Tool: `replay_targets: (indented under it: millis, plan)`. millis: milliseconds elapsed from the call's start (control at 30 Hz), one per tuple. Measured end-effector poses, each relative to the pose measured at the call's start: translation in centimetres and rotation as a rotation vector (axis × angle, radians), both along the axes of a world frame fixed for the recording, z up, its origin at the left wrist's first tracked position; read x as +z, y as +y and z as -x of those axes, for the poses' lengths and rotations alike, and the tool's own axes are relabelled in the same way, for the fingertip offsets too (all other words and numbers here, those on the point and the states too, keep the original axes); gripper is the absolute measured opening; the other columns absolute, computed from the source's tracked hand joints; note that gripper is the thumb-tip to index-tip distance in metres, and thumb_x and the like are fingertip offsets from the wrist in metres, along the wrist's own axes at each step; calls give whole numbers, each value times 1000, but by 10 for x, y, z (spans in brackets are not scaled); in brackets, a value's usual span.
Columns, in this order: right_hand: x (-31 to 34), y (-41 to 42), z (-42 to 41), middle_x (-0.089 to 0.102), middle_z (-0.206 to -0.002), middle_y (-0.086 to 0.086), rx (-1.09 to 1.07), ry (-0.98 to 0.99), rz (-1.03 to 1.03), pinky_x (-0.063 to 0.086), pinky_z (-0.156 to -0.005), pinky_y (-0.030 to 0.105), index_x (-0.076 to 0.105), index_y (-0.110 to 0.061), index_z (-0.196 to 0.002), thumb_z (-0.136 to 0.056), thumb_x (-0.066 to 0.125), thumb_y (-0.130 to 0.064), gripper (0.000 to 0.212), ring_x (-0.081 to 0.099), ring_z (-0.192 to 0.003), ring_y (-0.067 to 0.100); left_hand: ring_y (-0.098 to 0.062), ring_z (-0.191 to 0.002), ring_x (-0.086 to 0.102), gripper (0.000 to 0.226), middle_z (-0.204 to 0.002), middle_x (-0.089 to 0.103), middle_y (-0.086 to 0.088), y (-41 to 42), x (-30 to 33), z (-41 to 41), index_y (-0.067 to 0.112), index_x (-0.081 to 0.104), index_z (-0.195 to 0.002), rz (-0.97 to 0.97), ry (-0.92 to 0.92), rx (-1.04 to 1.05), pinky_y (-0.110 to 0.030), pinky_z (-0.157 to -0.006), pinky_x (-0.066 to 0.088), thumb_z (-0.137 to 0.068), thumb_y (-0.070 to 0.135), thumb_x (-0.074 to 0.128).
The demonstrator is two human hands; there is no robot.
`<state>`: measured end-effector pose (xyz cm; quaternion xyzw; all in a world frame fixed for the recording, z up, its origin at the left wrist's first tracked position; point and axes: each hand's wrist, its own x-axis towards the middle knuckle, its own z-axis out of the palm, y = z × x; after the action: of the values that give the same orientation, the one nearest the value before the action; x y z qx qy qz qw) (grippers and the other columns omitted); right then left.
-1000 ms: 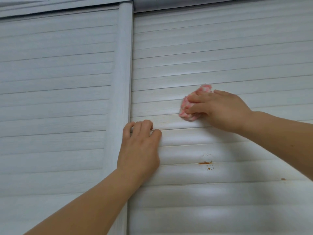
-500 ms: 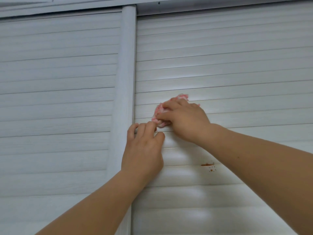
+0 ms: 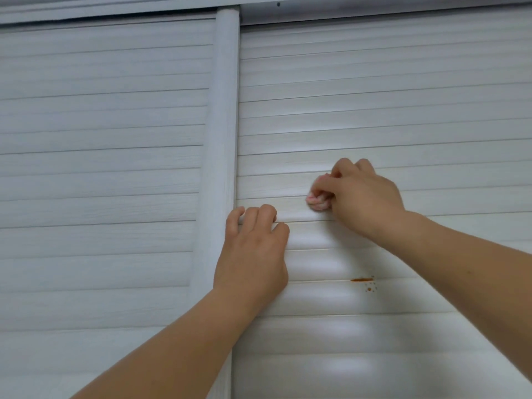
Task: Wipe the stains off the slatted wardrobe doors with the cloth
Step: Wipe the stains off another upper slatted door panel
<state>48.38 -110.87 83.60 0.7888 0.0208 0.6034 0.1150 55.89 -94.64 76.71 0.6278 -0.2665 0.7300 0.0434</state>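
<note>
I am seeing the right hand (image 3: 363,197) clenching the pink cloth (image 3: 317,201) against the right slatted door (image 3: 403,110); the left hand (image 3: 253,251), fingers bent, is resting lower-left of it; an orange stain (image 3: 361,279) is sitting below the cloth.

Soft even light, glare patches on slats (image 3: 322,266)

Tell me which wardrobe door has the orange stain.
The right door: its orange stain sits below the cloth. The left door shows none.
</note>
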Motion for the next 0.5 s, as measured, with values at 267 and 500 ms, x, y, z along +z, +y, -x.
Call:
replay_targets:
  millis: [267, 500]
  plan:
    - [-28, 42, -33, 44, -140, -1, 76, 54, 224, 30, -103, 48, 48, -31, -135, -90, 22, -33, 53, 34, -131, 31, -26, -84, 41, 24, -96, 53, -12, 2, 0, 3, 12, 54, -79, 40, -52, -197, -35, -85, 31, -64, -1, 42]
    - [-39, -11, -22, 59, -129, 4, -13, 51, 378, 44, -95, 52, 63, -28, -120, -87, 37, -32, 43, 54, -120, 33, -26, -75, 36, 25, -83, 46, -11, 4, 2, 3, 10, 51, -75, 31, -73, -196, -35, -74, 30, -60, -1, 34]
